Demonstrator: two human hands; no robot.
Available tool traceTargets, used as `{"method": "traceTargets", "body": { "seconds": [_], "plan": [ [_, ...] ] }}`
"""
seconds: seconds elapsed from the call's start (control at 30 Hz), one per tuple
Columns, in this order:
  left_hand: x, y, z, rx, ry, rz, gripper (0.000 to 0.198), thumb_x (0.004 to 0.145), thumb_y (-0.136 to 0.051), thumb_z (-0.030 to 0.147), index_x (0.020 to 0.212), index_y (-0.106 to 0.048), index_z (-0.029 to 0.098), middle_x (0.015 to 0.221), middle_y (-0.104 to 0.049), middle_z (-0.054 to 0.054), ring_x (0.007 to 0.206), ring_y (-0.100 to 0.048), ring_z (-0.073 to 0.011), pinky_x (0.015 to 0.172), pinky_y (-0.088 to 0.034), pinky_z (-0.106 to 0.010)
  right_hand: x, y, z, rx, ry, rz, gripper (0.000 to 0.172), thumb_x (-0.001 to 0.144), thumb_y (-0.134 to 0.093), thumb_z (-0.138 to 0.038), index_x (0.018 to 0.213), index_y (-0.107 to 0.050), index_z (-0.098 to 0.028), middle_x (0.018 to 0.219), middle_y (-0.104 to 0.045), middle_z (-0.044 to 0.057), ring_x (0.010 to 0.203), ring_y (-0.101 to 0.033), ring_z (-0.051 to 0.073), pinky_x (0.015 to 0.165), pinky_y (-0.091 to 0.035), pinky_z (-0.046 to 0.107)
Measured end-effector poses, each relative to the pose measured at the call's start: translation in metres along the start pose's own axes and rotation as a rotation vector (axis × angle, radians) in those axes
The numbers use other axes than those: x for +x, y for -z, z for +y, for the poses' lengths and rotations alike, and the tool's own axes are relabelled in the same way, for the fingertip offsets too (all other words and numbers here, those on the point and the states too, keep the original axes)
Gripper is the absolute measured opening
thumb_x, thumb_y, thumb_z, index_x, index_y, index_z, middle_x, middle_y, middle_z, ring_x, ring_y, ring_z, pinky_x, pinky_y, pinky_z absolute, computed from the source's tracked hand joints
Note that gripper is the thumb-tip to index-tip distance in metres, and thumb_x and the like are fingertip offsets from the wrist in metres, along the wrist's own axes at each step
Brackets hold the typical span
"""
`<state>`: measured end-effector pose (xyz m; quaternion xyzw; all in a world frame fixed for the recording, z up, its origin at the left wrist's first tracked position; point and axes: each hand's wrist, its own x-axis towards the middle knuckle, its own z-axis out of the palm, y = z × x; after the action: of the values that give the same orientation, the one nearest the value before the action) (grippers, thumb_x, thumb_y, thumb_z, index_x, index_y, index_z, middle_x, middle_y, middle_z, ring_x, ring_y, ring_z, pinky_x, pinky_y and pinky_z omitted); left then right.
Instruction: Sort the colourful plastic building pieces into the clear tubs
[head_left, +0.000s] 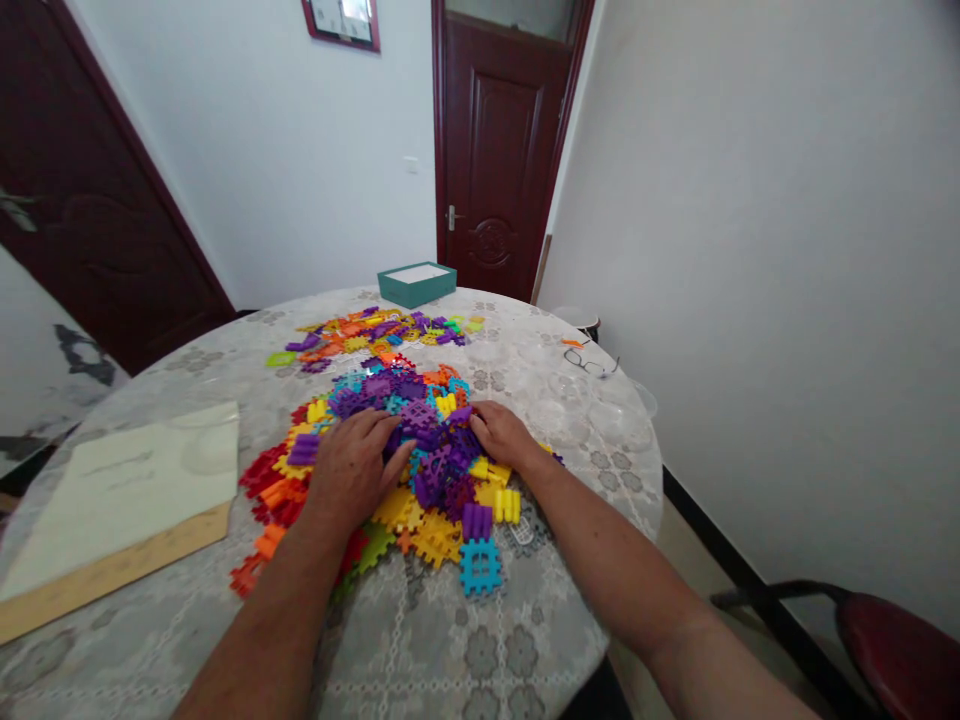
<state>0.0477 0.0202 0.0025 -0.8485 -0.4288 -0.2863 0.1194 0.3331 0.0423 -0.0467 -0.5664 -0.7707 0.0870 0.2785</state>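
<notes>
A heap of plastic interlocking blocks in purple, yellow, orange, red and blue lies on the round table. My left hand rests palm down on the heap's left side, fingers stretched toward the purple pieces in the middle. On the right side of the heap lies my right hand, its fingers curled into the purple pieces; whether it grips one is hidden. A blue square block lies at the heap's near edge.
A second, flatter spread of blocks lies farther back. A teal box stands at the far edge. A flat board with a pale sheet lies at left. Glasses and clear lids sit at right. A red chair stands at lower right.
</notes>
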Motion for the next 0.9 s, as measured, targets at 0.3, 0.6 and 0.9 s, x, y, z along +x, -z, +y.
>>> {"method": "traceTargets", "body": {
  "seconds": [0.3,0.6,0.9],
  "plan": [
    [-0.006,0.026,-0.007,-0.075,0.18,0.174,0.028,0.103,-0.055,0.038,0.118,-0.07,0.02,0.121,-0.076,-0.01,0.117,-0.068,-0.0255,0.109,-0.051,-0.042,-0.007,-0.01,0.02,-0.022,0.081,0.124,0.048,0.098,-0.043,-0.021,0.137,-0.066,-0.009,0.136,-0.07,0.018,0.128,-0.065,0.025,0.117,-0.046,0.04],
    [-0.026,0.078,-0.094,0.283,0.902,0.151,0.042,0.1,-0.051,0.035,0.138,-0.061,0.019,0.126,-0.073,-0.012,0.114,-0.069,-0.0278,0.097,-0.055,-0.04,-0.004,-0.016,0.032,-0.107,0.176,0.164,0.043,0.094,-0.045,-0.017,0.127,-0.07,-0.011,0.125,-0.073,0.018,0.119,-0.067,0.029,0.111,-0.051,0.045],
    [-0.034,0.062,-0.16,0.468,0.943,-0.489,0.045,0.099,-0.045,0.038,0.135,-0.068,0.023,0.136,-0.058,-0.022,0.111,-0.07,-0.0396,0.084,-0.057,-0.047,-0.006,-0.021,0.017,-0.009,0.181,0.149,0.059,0.089,-0.042,-0.01,0.145,-0.058,-0.007,0.139,-0.068,0.018,0.131,-0.062,0.025,0.117,-0.047,0.043]
  ]
}}
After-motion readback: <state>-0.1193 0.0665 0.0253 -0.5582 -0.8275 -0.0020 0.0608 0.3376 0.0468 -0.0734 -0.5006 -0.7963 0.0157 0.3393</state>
